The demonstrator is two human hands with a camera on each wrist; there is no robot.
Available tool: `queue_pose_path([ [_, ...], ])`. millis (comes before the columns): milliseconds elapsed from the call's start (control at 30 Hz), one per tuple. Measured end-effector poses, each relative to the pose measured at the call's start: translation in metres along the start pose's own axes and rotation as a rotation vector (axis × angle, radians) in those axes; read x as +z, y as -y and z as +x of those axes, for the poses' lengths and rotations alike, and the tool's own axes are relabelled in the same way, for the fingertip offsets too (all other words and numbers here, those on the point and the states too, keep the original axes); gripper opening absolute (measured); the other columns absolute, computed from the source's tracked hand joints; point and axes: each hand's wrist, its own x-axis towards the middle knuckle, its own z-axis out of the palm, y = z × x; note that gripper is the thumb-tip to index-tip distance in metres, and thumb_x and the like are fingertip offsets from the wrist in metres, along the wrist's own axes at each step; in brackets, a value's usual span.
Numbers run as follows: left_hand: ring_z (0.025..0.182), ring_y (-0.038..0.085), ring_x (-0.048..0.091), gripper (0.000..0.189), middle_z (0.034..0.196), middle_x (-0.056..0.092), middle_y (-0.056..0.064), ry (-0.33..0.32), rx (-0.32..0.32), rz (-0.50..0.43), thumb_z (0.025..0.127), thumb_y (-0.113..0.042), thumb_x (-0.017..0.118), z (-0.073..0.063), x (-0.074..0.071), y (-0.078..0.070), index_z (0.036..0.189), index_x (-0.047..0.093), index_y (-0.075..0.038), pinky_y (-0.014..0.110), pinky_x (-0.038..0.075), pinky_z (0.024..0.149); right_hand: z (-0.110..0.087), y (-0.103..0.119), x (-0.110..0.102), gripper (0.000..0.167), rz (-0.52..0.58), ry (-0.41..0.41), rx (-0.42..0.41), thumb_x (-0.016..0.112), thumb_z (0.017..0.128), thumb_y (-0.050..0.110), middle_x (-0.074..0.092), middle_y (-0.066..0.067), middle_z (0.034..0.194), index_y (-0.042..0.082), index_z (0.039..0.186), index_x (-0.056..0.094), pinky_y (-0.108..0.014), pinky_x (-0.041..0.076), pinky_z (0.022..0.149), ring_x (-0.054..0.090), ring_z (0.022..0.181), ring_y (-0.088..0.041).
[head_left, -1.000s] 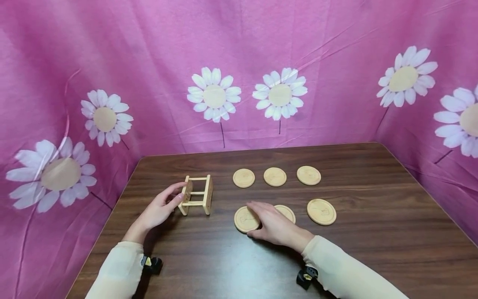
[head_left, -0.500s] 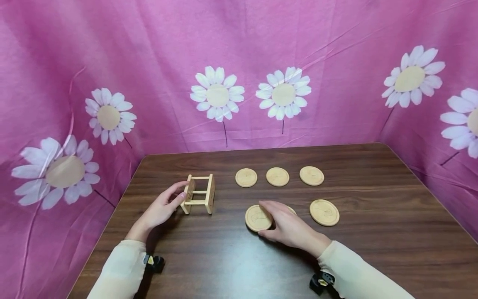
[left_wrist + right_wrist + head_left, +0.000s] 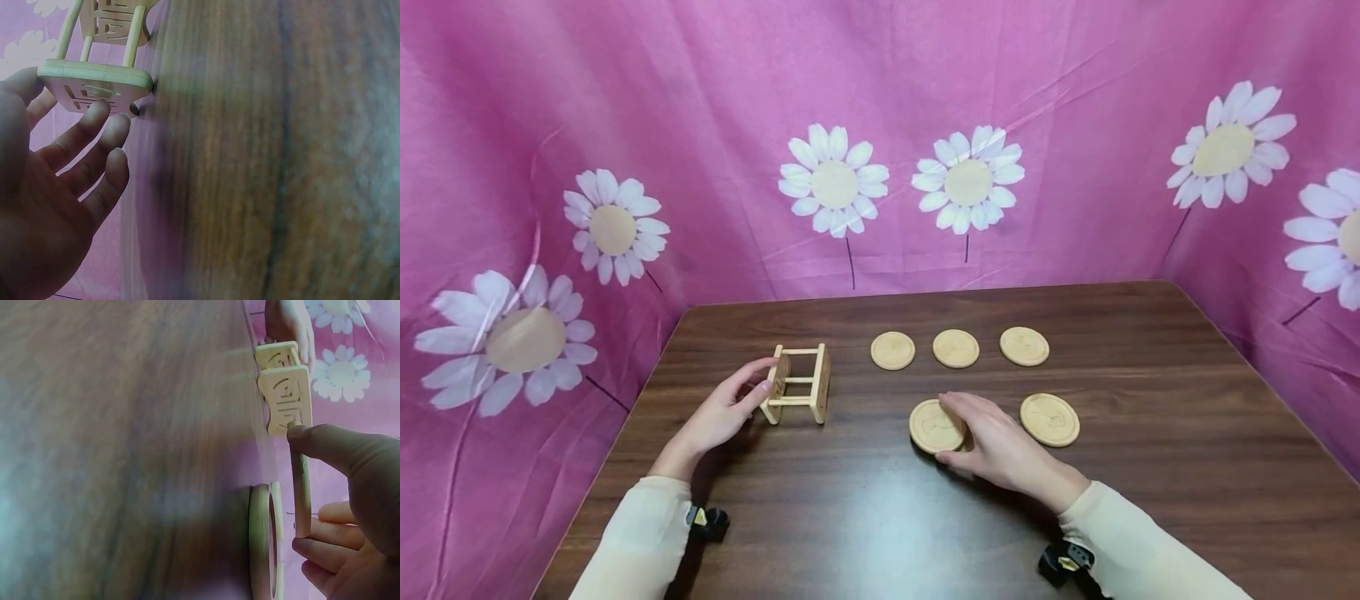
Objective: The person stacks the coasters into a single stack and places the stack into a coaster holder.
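Note:
My right hand (image 3: 1003,450) pinches a round wooden coaster (image 3: 936,427) between thumb and fingers at its rim. In the right wrist view this coaster (image 3: 300,490) stands clear of the tabletop, edge-on to the camera. Another coaster (image 3: 259,544) lies below it there; from the head it is hidden behind the held one and the hand. On the left, my left hand (image 3: 721,412) holds the near-left end panel of a small wooden coaster rack (image 3: 799,379). The left wrist view has fingertips at the panel (image 3: 97,84), which has cut-out slots, with rods running off behind it.
Three coasters form a back row: a left one (image 3: 892,351), a middle one (image 3: 956,348) and a right one (image 3: 1025,346). A further coaster (image 3: 1049,420) lies right of my right hand. The brown wood-grain table (image 3: 880,517) meets a pink flowered curtain (image 3: 895,100) behind.
My right hand has carried the pinched coaster to the right, over the neighbouring coaster, which no longer shows from the head. The left hand and rack have stayed put; the head view shifted slightly.

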Motion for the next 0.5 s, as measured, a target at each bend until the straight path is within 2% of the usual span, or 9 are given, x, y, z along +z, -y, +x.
queue_pose_path([
  [300, 0.098, 0.009, 0.062, 0.044, 0.124, 0.072, 0.022, -0.002, -0.009, 0.008, 0.114, -0.018, 0.056, 0.001, 0.001, 0.0, 0.157, 0.053, -0.008, 0.028, 0.051, 0.081, -0.008, -0.008, -0.006, 0.072, -0.015, -0.044, -0.029, 0.095, 0.082, 0.023, 0.068, -0.027, 0.14, -0.008, 0.14, 0.064, -0.059, 0.051, 0.111, 0.065, 0.131, -0.044],
  [500, 0.099, 0.012, 0.062, 0.044, 0.124, 0.073, 0.022, -0.008, -0.009, 0.012, 0.114, -0.018, 0.056, 0.001, 0.001, 0.0, 0.156, 0.053, -0.008, 0.028, 0.051, 0.081, -0.013, -0.014, -0.007, 0.072, -0.022, -0.044, -0.011, 0.094, 0.083, 0.023, 0.068, -0.025, 0.141, -0.008, 0.141, 0.064, -0.059, 0.05, 0.113, 0.065, 0.132, -0.043],
])
